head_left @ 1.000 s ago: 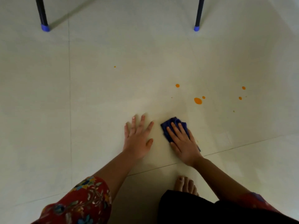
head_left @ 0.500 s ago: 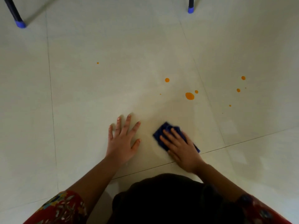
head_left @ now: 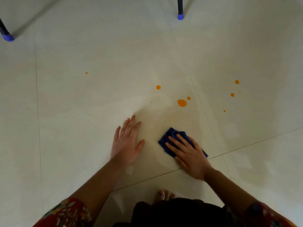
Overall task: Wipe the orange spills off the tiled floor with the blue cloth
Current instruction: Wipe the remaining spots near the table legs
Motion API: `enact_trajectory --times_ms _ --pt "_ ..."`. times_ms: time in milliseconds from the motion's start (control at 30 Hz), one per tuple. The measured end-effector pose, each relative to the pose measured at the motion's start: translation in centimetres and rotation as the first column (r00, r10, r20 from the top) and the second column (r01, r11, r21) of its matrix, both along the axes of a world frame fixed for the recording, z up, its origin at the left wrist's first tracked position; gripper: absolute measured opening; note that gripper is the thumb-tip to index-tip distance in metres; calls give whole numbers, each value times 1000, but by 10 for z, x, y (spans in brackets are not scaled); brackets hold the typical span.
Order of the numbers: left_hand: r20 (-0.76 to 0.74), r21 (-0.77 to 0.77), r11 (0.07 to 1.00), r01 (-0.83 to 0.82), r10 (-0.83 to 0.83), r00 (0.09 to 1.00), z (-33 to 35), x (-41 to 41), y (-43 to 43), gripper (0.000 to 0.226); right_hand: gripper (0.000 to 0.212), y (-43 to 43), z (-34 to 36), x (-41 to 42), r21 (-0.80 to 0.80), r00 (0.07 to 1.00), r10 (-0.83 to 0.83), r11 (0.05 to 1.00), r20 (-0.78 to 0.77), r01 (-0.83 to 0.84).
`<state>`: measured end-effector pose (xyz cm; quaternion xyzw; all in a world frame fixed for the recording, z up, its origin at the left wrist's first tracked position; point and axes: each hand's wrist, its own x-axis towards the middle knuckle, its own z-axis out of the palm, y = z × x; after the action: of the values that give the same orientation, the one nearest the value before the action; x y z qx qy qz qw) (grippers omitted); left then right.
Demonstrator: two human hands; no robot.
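A folded blue cloth (head_left: 172,136) lies flat on the pale tiled floor (head_left: 98,104). My right hand (head_left: 190,156) presses on it with straight fingers and covers most of it. My left hand (head_left: 127,143) rests flat on the bare tile just left of the cloth, fingers spread. Beyond the cloth sits the largest orange spill (head_left: 182,102), with a small drop (head_left: 188,98) beside it and another drop (head_left: 158,87) further back. Smaller orange drops (head_left: 232,95) dot the tile to the right, and one tiny drop (head_left: 86,73) lies far left.
Two dark chair legs with blue caps stand at the back, one at the left edge (head_left: 7,37) and one right of centre (head_left: 180,16). My bare toes (head_left: 164,194) and dark clothing show at the bottom. Grout lines cross the floor.
The cloth under my right hand has shifted only slightly on the same patch of tile. My left hand stays planted. The camera view has shifted, and my toes show again.
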<state>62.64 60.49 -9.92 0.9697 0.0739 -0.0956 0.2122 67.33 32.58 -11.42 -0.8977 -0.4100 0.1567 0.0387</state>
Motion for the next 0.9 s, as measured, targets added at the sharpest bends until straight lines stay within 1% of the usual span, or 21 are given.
enact_trajectory --times_ms 33,67,100,167,200,233,267,300,333,367,400,433,500,600,667,700,767,800,833,867,900 --pt "-20 -5 1000 28 -28 999 2 3 -3 67 52 -17 0 3 4 1000 -16 1000 19 16" --pt "-38 -4 999 49 -49 998 2 5 -4 67 52 -27 -2 11 -1 996 -80 997 43 80" --pt "-44 -3 998 57 -57 997 1 6 -5 67 52 -30 -3 23 -11 982 -183 983 47 183" --pt "-22 -1 999 52 -52 998 -4 4 -10 65 53 -18 -5 38 -9 920 -390 920 45 391" --pt "-1 7 999 50 -50 999 -6 3 -14 64 53 -9 -5 33 -9 901 -432 902 32 433" --pt "22 19 999 37 -38 999 -9 3 -16 62 53 0 -4 21 5 914 -405 915 17 405" --pt "46 25 999 24 -25 999 -10 4 -18 61 53 2 -4 1 22 954 -299 954 -2 299" --pt "70 27 999 27 -28 997 -11 7 -20 60 51 -5 -4 -25 17 987 -161 987 -29 161" --pt "84 29 999 38 -41 996 -11 10 -21 59 51 -18 -2 -47 7 996 -52 999 -71 53" --pt "91 30 998 62 -65 994 -10 12 -24 58 52 -37 1 -61 -5 994 -11 1000 -110 11" --pt "95 34 996 87 -89 991 -9 15 -26 57 51 -55 2 -62 -11 993 -20 1000 -113 19" --pt "95 36 993 112 -115 989 -8 19 -29 59 50 -71 1 -54 -27 993 -76 997 -96 74" --pt "84 40 985 165 -168 982 -6 26 -37 64 50 -86 -1 -22 -59 968 -246 968 -56 242" --pt "48 51 969 241 -244 969 -6 38 -51 76 53 -69 -1 32 -55 867 -495 868 -56 493" --pt "2 71 949 307 -308 952 -5 41 -60 82 56 -41 1 41 -49 808 -587 810 -46 585" --pt "-26 75 938 339 -338 941 -5 41 -62 83 56 -30 1 34 -34 818 -572 820 -53 571" --pt "-85 56 923 380 -375 923 -2 45 -64 85 54 -27 3 4 -16 896 -438 899 -69 438" --pt "-116 55 916 397 -389 914 -1 48 -63 85 53 -36 3 -10 -11 919 -389 921 -70 389" --pt "-141 60 912 406 -395 908 0 50 -61 84 53 -50 3 -17 -8 920 -387 922 -65 387" --pt "-150 72 907 415 -401 904 1 52 -59 83 52 -64 2 -13 -7 900 -432 902 -55 432" --pt "-144 81 904 420 -407 902 0 53 -57 81 52 -77 1 -4 -13 856 -515 857 -38 515"
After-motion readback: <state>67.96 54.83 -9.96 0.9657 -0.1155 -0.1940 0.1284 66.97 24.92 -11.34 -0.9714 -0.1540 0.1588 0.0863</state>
